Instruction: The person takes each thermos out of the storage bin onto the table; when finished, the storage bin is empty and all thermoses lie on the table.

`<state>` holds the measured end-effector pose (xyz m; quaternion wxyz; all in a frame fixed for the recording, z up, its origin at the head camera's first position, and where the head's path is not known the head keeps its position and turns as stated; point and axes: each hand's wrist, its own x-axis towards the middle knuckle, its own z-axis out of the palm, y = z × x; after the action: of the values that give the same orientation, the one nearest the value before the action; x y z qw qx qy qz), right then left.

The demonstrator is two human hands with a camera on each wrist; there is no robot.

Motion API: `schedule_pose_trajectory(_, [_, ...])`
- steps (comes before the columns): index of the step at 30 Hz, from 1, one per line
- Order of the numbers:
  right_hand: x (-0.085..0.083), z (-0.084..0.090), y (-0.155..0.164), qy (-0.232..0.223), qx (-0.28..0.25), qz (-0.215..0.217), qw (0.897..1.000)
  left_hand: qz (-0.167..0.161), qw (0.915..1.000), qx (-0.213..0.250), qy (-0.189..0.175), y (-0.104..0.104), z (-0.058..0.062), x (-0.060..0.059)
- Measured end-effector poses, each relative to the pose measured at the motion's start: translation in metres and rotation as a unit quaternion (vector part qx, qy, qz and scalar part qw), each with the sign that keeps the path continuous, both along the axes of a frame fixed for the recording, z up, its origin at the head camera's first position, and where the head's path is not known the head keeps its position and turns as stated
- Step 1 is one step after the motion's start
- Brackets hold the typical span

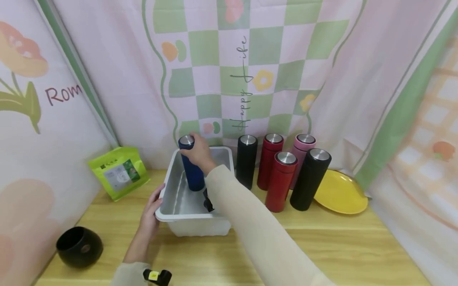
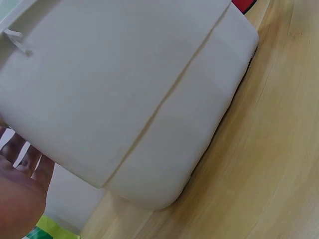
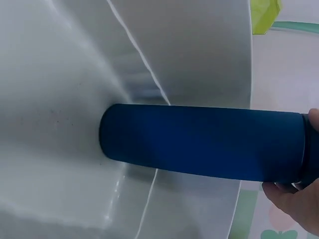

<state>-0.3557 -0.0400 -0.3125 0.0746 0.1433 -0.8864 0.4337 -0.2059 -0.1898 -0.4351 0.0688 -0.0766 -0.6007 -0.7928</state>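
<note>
A navy blue thermos [image 1: 193, 174] stands slightly tilted inside a light grey plastic bin [image 1: 195, 217], its base at the bin's floor. My right hand [image 1: 201, 153] grips it near the top, just below the silver lid. The right wrist view shows the thermos [image 3: 199, 142] lengthwise, with fingers and thumb [image 3: 294, 201] round its upper end. At the bin's left side, my left hand [image 1: 151, 212] holds the rim. In the left wrist view this hand [image 2: 22, 184] lies against the side of the bin [image 2: 124, 89], part of its fingers hidden.
Right of the bin stand two black thermoses [image 1: 247, 163] [image 1: 309, 180], two red ones [image 1: 270, 163] [image 1: 281, 182] and a pink one [image 1: 303, 145]. A yellow plate [image 1: 341, 192] lies beyond them. On the left are a green pouch [image 1: 119, 172] and a black cup [image 1: 79, 247]. Curtains hang behind.
</note>
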Motion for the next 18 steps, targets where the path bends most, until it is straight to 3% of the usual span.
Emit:
schedule_pose_trajectory(10, [0.007, 0.004, 0.001, -0.008, -0.003, -0.022, 1.000, -0.002, 1.0000, -0.005, -0.008, 0.001, 0.000, 0.000])
schedule_pose_trajectory(18, [0.010, 0.021, 0.003, 0.000, -0.014, -0.014, 1.000, -0.001, 1.0000, -0.005, -0.001, -0.001, 0.000, 0.001])
